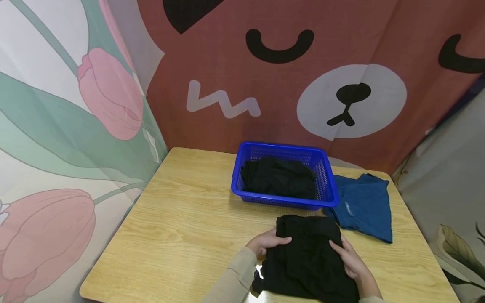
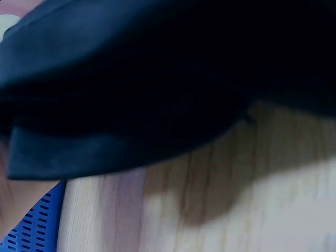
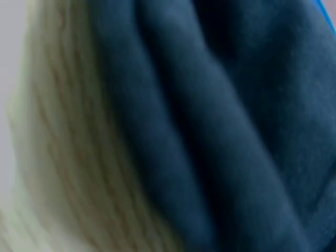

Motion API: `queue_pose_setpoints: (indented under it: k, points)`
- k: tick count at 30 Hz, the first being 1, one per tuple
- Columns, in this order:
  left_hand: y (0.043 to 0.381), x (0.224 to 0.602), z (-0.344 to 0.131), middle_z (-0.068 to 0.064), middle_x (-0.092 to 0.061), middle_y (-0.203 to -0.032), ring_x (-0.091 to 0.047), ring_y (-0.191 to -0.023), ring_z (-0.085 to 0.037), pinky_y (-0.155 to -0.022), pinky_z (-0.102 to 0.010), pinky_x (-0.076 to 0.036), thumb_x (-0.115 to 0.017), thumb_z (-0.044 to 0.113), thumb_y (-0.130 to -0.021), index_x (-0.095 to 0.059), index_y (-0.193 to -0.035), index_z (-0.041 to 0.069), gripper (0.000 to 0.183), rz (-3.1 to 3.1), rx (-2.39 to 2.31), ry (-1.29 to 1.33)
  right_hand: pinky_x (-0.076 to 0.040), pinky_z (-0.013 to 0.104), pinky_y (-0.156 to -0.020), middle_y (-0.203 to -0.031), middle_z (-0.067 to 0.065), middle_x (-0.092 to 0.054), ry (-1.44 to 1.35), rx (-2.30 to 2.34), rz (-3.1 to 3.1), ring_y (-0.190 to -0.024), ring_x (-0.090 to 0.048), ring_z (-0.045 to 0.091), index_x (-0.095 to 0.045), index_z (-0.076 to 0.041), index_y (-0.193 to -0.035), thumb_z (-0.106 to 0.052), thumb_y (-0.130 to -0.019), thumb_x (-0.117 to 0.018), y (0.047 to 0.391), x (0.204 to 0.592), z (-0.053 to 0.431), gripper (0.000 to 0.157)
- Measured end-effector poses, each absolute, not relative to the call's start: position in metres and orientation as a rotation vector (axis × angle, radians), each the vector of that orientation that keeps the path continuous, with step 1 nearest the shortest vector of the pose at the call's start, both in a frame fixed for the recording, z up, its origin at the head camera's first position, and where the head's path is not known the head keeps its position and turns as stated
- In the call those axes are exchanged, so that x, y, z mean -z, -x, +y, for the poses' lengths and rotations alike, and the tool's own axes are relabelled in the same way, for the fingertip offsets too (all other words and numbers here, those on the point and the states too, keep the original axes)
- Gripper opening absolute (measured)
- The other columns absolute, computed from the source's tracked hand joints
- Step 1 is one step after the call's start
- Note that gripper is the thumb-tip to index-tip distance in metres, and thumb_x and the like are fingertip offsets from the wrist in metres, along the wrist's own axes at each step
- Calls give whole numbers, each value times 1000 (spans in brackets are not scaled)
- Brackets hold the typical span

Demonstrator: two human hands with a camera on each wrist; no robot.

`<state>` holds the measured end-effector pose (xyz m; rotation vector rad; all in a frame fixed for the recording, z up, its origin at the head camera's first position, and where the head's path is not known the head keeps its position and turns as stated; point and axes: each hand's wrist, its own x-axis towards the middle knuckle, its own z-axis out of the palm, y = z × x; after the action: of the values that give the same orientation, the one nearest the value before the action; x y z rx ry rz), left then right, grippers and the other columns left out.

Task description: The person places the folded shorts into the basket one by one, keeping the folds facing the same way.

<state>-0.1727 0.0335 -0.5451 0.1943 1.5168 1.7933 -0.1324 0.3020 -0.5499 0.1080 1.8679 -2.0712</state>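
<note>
A folded black garment (image 1: 307, 256) is held between both hands over the front of the table, in front of the basket. My left hand (image 1: 265, 242) grips its left edge, thumb on top and fingers underneath. On the opposite edge my right hand (image 1: 350, 256) pinches the cloth the same way, thumb lying over it. In the left wrist view the dark cloth (image 2: 131, 105) hangs above the wood, casting a shadow, with part of the hand at the left edge. Thick folds of the cloth (image 3: 210, 131) fill most of the right wrist view, where the hand is hidden.
A blue plastic basket (image 1: 280, 199) stands at the back of the wooden table (image 1: 182, 219), with black clothing (image 1: 278, 176) inside. Right of it lies a folded blue garment (image 1: 363, 208), partly under the basket's corner in this view. Printed curtains (image 1: 212, 134) hang behind and left of the table.
</note>
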Motion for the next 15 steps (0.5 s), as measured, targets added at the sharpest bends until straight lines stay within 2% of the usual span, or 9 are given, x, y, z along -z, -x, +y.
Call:
queue_pose_setpoints:
  k: [3,6,11,13,15]
  points:
    - [174,544,31,-11,-54,-122,-56,-104,-23,-90,-37,-45,-57,14,-91,-36,-136,2,51,1522,-1813,-226,-45,21,-85,-130,-14,-30,-130,2074,1859,-100,-50,-7,8,-9,-147,-23,-98,-43,132,548,301,72]
    - [176,541,29,-11,-57,-117,-57,-102,-23,-88,-37,-47,-56,13,-91,-40,-133,2,46,1500,-1837,-236,-45,21,-85,-132,-9,-24,-125,2118,1819,-101,-48,-9,11,-11,-146,-25,-98,-43,130,544,301,73]
    - [179,537,28,-10,-61,-111,-60,-97,-21,-84,-37,-49,-55,12,-91,-45,-127,2,39,1438,-1877,-242,-47,23,-84,-117,-26,-41,-45,2251,1680,-102,-53,-3,15,-15,-145,-20,-100,-39,126,537,302,71]
    - [180,537,28,-10,-62,-108,-61,-95,-21,-83,-36,-50,-55,12,-91,-47,-124,1,36,1431,-1891,-248,-48,24,-83,-113,-29,-47,-2,2308,1624,-102,-54,-1,7,-23,-147,-16,-100,-37,125,534,302,65]
    - [180,536,28,-10,-63,-105,-61,-92,-20,-82,-35,-50,-55,12,-91,-48,-123,0,34,1444,-1898,-251,-49,25,-82,-114,-25,-52,45,2367,1566,-102,-56,3,-11,-32,-144,-13,-100,-36,124,532,302,54]
